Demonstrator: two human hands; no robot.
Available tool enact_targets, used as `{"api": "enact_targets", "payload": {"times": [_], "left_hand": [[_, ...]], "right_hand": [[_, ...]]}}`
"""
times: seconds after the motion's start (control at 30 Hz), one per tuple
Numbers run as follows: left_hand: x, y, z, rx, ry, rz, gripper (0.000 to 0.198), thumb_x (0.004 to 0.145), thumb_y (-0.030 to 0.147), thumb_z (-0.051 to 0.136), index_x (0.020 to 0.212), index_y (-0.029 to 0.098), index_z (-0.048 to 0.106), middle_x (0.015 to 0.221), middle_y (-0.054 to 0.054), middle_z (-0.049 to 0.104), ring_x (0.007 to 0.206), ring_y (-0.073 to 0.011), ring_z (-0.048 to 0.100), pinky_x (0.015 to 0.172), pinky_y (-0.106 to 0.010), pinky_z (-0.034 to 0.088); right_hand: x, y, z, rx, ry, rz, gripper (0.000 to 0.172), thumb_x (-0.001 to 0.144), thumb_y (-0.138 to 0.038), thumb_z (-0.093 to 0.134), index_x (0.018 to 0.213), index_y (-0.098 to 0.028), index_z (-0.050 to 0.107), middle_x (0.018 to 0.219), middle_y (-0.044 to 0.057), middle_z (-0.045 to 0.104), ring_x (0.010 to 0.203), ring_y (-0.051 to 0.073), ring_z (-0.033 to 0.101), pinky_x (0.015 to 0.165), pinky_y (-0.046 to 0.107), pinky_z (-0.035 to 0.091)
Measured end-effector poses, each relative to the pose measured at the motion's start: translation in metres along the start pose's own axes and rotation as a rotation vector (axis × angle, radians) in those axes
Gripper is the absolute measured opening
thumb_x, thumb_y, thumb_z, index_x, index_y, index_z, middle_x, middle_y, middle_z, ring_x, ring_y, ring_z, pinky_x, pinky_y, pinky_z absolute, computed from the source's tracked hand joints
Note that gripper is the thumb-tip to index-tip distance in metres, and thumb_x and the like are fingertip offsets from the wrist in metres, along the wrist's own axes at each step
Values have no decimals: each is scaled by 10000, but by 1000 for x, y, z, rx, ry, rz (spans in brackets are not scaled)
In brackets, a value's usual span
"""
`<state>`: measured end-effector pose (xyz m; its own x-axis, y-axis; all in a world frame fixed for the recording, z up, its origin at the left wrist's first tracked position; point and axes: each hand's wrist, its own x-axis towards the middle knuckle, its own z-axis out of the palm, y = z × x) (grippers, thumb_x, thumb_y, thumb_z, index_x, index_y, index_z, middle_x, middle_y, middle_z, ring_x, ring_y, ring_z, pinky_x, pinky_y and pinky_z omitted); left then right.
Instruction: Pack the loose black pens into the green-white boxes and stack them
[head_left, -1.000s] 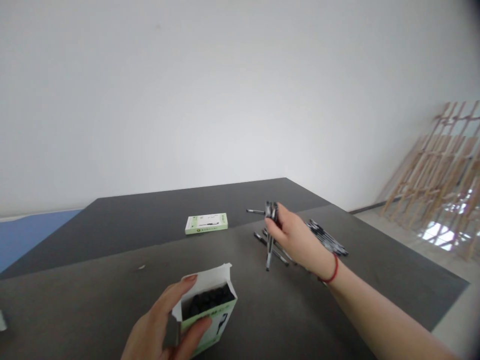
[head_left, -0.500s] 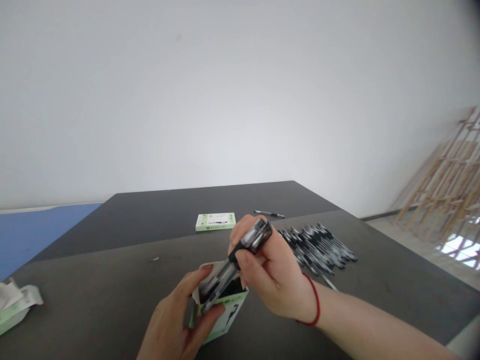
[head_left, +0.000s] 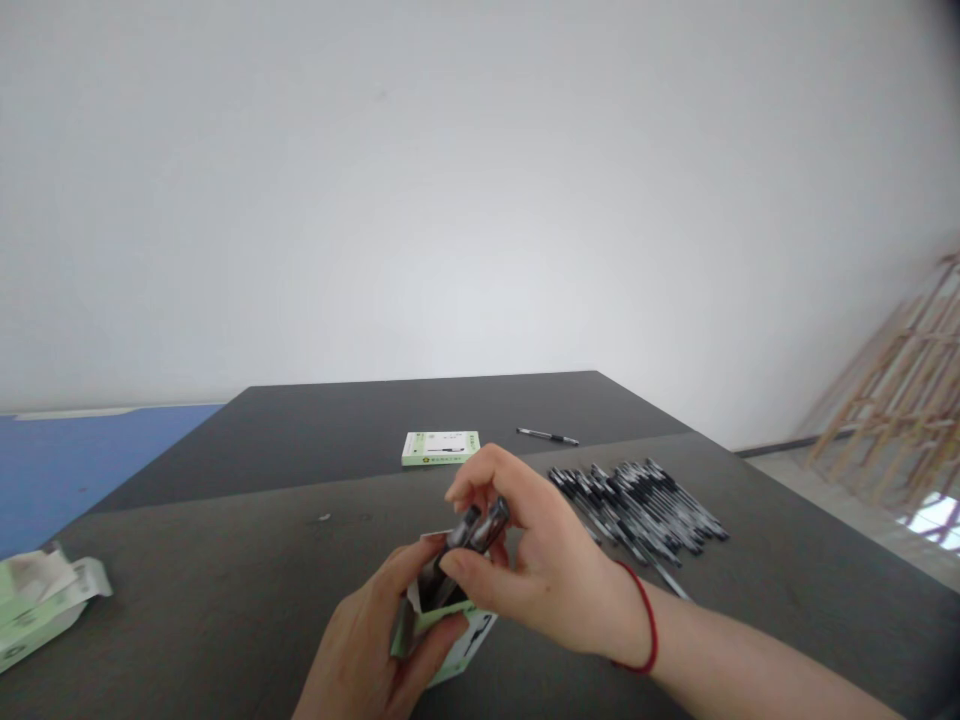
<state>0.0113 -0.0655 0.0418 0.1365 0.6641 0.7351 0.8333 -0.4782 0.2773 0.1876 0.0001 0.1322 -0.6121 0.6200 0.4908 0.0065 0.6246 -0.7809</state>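
The dark table spreads under both hands. Just past the right hand, on its outer side, lies a loose heap of black pens. The left hand is wrapped around an open green-and-white carton, mouth up. The right hand's fingers are pinched on a small bundle of pens, tilted, with its lower ends inside the carton's mouth. These pens look light, stiff and smooth, apt to slide on one another, so a grip across the upper barrels seems best. The thin card would likely buckle if squeezed. Farther out from the hands rest a shut carton and a lone pen, and far off the left hand a torn carton. The print on every carton is too blurred to read
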Motion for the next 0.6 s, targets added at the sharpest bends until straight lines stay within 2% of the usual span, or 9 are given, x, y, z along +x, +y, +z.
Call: {"api": "enact_targets", "payload": {"times": [0.07,0.1,0.2,0.27,0.37,0.5,0.6], "left_hand": [[0,0,0,2,1,-4,398,940,473,495,1256,238,433,1017,-47,737,825,-166,751,726,-188,579],[1,0,0,7,4,-1,390,944,467,490,1253,236,435,1024,-49,736,831,-165,751,728,-187,579],[1,0,-1,13,9,12,367,958,443,469,1252,226,444,1033,-58,736,847,-160,750,730,-179,577],[1,1,-2,17,13,8,372,959,443,468,1259,222,447,1047,-64,735,861,-161,749,741,-182,578],[-1,1,-2,33,20,-32,386,953,454,480,1264,227,454,1086,-70,727,901,-170,744,770,-202,583],[-11,-3,6,-14,67,-96,381,944,423,516,1264,224,459,1088,-74,706,922,-180,734,780,-229,594],[-17,-11,12,-79,119,-137,351,910,367,587,1198,187,497,1064,-95,663,904,-196,726,755,-261,609]], "right_hand": [[-1,-1,-2,-10,8,-82,317,861,-246,628,1157,-190,528,913,10,528,676,100,489,599,225,440],[-2,-1,-4,-35,20,-146,300,898,-239,587,1189,-195,530,946,20,533,719,106,503,639,230,451],[-5,2,-10,-158,48,-337,211,936,-138,500,1123,-195,580,955,26,558,852,122,530,763,244,451],[-11,10,-13,-224,93,-376,222,918,-90,503,1089,-202,589,934,18,563,862,123,526,775,243,440],[-26,32,-13,-235,197,-196,289,896,-91,545,1148,-232,558,939,4,528,763,110,495,703,238,427],[-46,59,-3,-52,104,127,289,930,-196,553,1213,-251,541,969,15,496,761,120,496,653,236,432],[-46,65,6,54,71,128,256,957,-217,508,1202,-249,574,1007,30,513,821,126,519,702,242,453]]}}
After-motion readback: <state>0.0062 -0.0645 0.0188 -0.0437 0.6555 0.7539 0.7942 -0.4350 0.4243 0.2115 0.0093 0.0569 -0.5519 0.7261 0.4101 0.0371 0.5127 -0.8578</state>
